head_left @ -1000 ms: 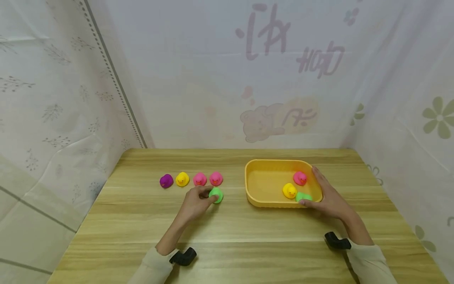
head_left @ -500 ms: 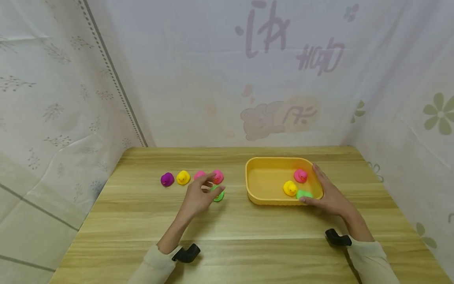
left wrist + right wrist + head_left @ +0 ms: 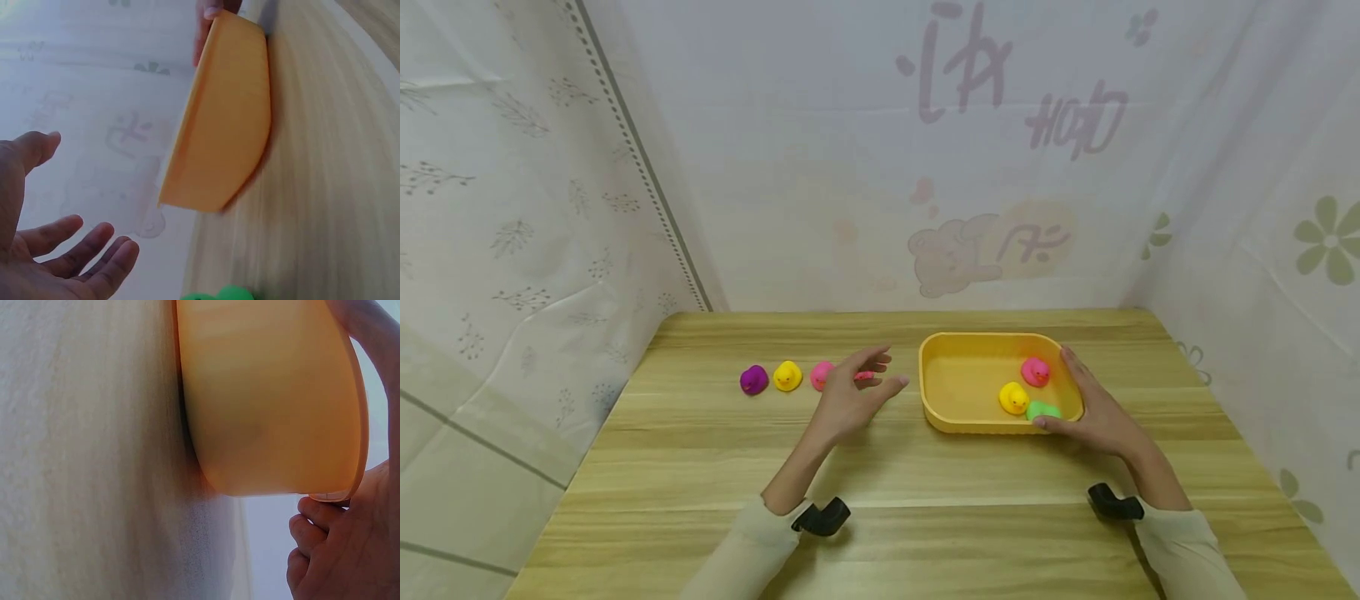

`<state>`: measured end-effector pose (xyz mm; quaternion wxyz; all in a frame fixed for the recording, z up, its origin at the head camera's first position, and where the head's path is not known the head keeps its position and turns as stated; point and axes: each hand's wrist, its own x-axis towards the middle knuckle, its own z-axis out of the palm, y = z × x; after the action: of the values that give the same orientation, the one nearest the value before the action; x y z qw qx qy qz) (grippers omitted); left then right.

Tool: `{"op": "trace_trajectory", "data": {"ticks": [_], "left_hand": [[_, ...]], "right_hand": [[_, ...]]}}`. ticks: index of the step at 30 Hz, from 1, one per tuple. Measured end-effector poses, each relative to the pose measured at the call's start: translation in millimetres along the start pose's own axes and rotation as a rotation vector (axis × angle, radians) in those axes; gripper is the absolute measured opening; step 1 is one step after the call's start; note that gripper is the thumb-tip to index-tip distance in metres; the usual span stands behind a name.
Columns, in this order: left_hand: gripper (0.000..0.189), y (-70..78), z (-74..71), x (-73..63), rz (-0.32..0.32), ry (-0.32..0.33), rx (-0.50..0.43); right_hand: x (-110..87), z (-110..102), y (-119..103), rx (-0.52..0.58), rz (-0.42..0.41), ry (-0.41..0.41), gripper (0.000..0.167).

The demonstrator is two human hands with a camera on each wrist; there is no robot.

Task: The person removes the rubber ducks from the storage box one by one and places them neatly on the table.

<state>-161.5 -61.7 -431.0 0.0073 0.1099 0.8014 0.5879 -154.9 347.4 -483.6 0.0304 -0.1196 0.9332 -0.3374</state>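
My left hand (image 3: pixel 848 402) hovers over the right end of a row of rubber ducks, fingers spread and nothing between them. Under it, a pink duck (image 3: pixel 864 376) shows only as a sliver. A green duck (image 3: pixel 232 294) peeks in at the bottom of the left wrist view; in the head view the hand hides it. My right hand (image 3: pixel 1097 421) grips the right end of a yellow plastic basin (image 3: pixel 955 427), thumb over the near rim. Inside the basin lie a pink duck (image 3: pixel 1036 372), a yellow duck (image 3: pixel 1014 398) and a green duck (image 3: pixel 1043 410) partly covered by the thumb.
Further left in the row stand a purple duck (image 3: pixel 754 380), a yellow duck (image 3: pixel 787 376) and another pink duck (image 3: pixel 822 375). Everything sits on a wood-grain table (image 3: pixel 970 517). Patterned white curtains (image 3: pixel 805 167) close in its back and sides.
My left hand has let go of the green duck beside the row, opened, lifted and moved right toward the basin. My right hand keeps its hold on the basin.
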Motion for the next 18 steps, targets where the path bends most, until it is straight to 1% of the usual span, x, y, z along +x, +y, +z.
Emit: {"op": "trace_trajectory", "data": {"ticks": [4, 8, 12, 18], "left_hand": [[0.062, 7.9, 10.1, 9.9, 0.025, -0.036, -0.04], [0.066, 12.7, 21.2, 20.1, 0.052, -0.097, -0.071], [0.065, 14.2, 32.4, 27.7, 0.064, -0.153, -0.075], [0.066, 15.7, 47.9, 34.3, 0.066, -0.218, -0.069]], "right_hand": [[0.9, 0, 2, 0.0, -0.005, 0.002, 0.124], [2.5, 0, 4, 0.004, -0.005, 0.007, 0.124], [3.0, 0, 4, 0.003, 0.001, 0.0, 0.126], [2.3, 0, 3, 0.007, 0.0, -0.006, 0.126]]}}
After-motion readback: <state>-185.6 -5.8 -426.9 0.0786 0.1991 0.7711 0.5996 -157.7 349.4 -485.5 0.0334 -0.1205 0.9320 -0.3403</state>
